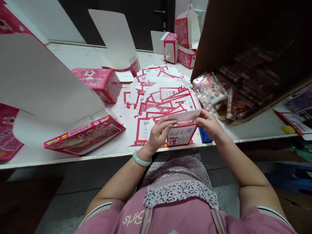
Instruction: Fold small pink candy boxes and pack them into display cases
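A small pink-and-white cardboard box (180, 135) stands at the table's front edge, its printed side facing me and its white top flap (186, 116) raised. My left hand (159, 131) grips its upper left side, fingers curled over the flap. At the upper right corner, my right hand (208, 123) pinches the box's edge. Clear plastic shows in the opening under the flap. Beneath and behind the box spread many flat printed cartons (165, 94) in an overlapping pile. A blue object (205, 136) sits beside my right hand, partly hidden by it.
A large brown carton (207, 42) lies on its side at right, clear packets (212, 89) spilling from it. Pink boxes with tall white flaps (80, 136) stand at left, another closed-looking pink box (99, 83) behind. More pink boxes (170, 48) stand at the back.
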### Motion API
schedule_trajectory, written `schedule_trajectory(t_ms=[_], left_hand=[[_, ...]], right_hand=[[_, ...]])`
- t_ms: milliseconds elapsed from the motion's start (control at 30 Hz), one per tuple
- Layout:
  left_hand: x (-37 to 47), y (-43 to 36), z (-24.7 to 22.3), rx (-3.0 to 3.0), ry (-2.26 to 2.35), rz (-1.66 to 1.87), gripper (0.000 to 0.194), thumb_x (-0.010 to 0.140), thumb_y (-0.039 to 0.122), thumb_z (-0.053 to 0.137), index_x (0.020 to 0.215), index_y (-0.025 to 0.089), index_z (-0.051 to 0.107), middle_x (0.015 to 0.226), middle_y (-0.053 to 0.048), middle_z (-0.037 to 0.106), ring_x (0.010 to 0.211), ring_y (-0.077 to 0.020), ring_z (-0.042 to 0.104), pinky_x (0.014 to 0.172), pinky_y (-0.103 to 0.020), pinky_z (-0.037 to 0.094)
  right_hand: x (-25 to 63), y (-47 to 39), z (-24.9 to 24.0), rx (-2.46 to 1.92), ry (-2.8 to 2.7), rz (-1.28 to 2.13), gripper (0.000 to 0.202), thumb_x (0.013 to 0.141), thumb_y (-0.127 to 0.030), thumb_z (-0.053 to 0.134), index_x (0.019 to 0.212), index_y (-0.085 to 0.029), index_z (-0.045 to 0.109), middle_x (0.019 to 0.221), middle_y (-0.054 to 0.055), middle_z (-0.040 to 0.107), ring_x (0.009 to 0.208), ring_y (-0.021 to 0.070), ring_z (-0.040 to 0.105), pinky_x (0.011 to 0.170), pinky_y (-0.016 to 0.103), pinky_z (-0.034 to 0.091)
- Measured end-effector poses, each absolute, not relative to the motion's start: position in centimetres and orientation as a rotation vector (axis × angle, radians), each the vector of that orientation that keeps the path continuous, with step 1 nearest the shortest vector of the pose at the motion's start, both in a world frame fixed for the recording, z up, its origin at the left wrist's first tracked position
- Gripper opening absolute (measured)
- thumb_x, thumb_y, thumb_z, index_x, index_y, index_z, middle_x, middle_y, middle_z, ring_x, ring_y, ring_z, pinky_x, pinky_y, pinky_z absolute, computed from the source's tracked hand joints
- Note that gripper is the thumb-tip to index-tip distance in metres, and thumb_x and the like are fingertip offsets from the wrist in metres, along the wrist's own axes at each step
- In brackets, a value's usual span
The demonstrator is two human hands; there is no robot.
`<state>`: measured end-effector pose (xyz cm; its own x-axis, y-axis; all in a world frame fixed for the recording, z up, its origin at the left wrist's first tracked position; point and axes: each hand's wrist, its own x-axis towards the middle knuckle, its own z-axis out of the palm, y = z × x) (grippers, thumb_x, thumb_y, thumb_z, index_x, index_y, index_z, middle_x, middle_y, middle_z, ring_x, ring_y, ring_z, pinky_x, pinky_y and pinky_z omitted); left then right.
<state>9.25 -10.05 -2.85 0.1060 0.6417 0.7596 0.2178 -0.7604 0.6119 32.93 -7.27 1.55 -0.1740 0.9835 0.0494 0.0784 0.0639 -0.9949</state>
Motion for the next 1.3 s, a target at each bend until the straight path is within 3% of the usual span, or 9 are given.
schedule_trajectory(t_ms=[133, 267, 467, 633, 800, 900, 1000, 1133, 1300], left_hand=[[8.7, -9.8, -2.5, 2.064, 0.671, 1.704, 0.049, 0.100, 0.019, 0.058, 0.147, 0.031, 0.051, 0.123, -0.009, 0.071, 0.109, -0.0184, 0.071, 0.094, -0.035, 0.061], [8.4, -10.0, -1.5, 2.318, 0.531, 1.566, 0.034, 0.092, 0.024, 0.073, 0.126, 0.024, 0.066, 0.120, -0.012, 0.071, 0.114, -0.0233, 0.069, 0.095, -0.040, 0.061], [9.5, -10.5, -0.2, 2.173, 0.747, 1.664, 0.011, 0.095, 0.016, 0.065, 0.104, 0.021, 0.068, 0.093, -0.007, 0.071, 0.088, -0.0173, 0.070, 0.075, -0.033, 0.060], [7.8, -10.6, -1.0, 2.325, 0.575, 1.481, 0.016, 0.093, 0.024, 0.071, 0.109, 0.023, 0.068, 0.117, -0.012, 0.070, 0.106, -0.0215, 0.070, 0.084, -0.036, 0.062], [8.9, -10.3, -1.3, 2.076, 0.655, 1.361, 0.015, 0.091, 0.022, 0.073, 0.100, 0.019, 0.062, 0.125, -0.013, 0.069, 0.116, -0.0220, 0.067, 0.096, -0.039, 0.059], [9.3, -9.9, -1.3, 1.913, 0.703, 1.303, 0.023, 0.088, 0.030, 0.078, 0.095, 0.018, 0.061, 0.115, -0.013, 0.072, 0.105, -0.0211, 0.071, 0.087, -0.033, 0.061], [8.5, -10.0, -1.5, 1.802, 0.782, 1.426, 0.027, 0.083, 0.032, 0.083, 0.093, 0.018, 0.064, 0.104, -0.009, 0.074, 0.096, -0.0190, 0.072, 0.078, -0.027, 0.061], [7.9, -10.6, -1.9, 1.716, 0.933, 1.748, 0.026, 0.080, 0.022, 0.086, 0.096, 0.020, 0.065, 0.102, -0.004, 0.074, 0.098, -0.0183, 0.073, 0.081, -0.026, 0.063], [9.1, -10.9, -2.0, 1.827, 0.960, 1.784, 0.026, 0.080, 0.024, 0.085, 0.098, 0.025, 0.067, 0.103, -0.003, 0.074, 0.100, -0.0215, 0.074, 0.086, -0.033, 0.066]], right_hand=[[33.5, -9.7, 1.6, -0.999, -1.663, 0.787, 0.016, 0.084, -0.039, 0.072, 0.090, -0.025, 0.069, 0.106, 0.006, 0.076, 0.100, 0.0221, 0.071, 0.079, 0.035, 0.057], [33.8, -10.8, 0.8, -0.933, -1.829, 0.604, 0.016, 0.085, -0.040, 0.075, 0.085, -0.026, 0.068, 0.107, 0.007, 0.076, 0.099, 0.0229, 0.071, 0.082, 0.039, 0.058], [33.1, -10.7, 0.7, -0.987, -1.691, 0.608, 0.015, 0.092, -0.041, 0.068, 0.088, -0.026, 0.072, 0.095, 0.004, 0.077, 0.092, 0.0214, 0.072, 0.084, 0.039, 0.058], [34.4, -11.4, 0.1, -0.864, -1.930, 0.511, 0.016, 0.090, -0.033, 0.072, 0.106, -0.030, 0.072, 0.116, 0.005, 0.075, 0.108, 0.0228, 0.070, 0.094, 0.043, 0.058], [34.5, -12.1, -1.2, -0.928, -1.943, 0.317, 0.012, 0.094, -0.028, 0.064, 0.104, -0.032, 0.071, 0.116, 0.005, 0.074, 0.108, 0.0234, 0.069, 0.095, 0.047, 0.058], [34.8, -12.3, -1.6, -0.952, -1.976, 0.426, 0.022, 0.096, -0.030, 0.061, 0.116, -0.034, 0.068, 0.131, 0.005, 0.069, 0.122, 0.0243, 0.064, 0.104, 0.050, 0.054], [37.2, -12.3, -2.9, -1.014, -1.877, 0.633, 0.050, 0.092, -0.036, 0.064, 0.141, -0.034, 0.054, 0.150, 0.007, 0.056, 0.135, 0.0248, 0.056, 0.102, 0.045, 0.055], [42.6, -12.6, -6.0, -1.599, -1.594, 0.526, 0.039, 0.091, -0.036, 0.061, 0.126, -0.021, 0.066, 0.122, 0.014, 0.069, 0.101, 0.0247, 0.069, 0.085, 0.041, 0.058], [44.7, -13.2, -8.5, -1.959, -1.550, 0.437, 0.025, 0.086, -0.041, 0.068, 0.094, -0.020, 0.079, 0.103, 0.011, 0.066, 0.086, 0.0210, 0.064, 0.092, 0.039, 0.051]])
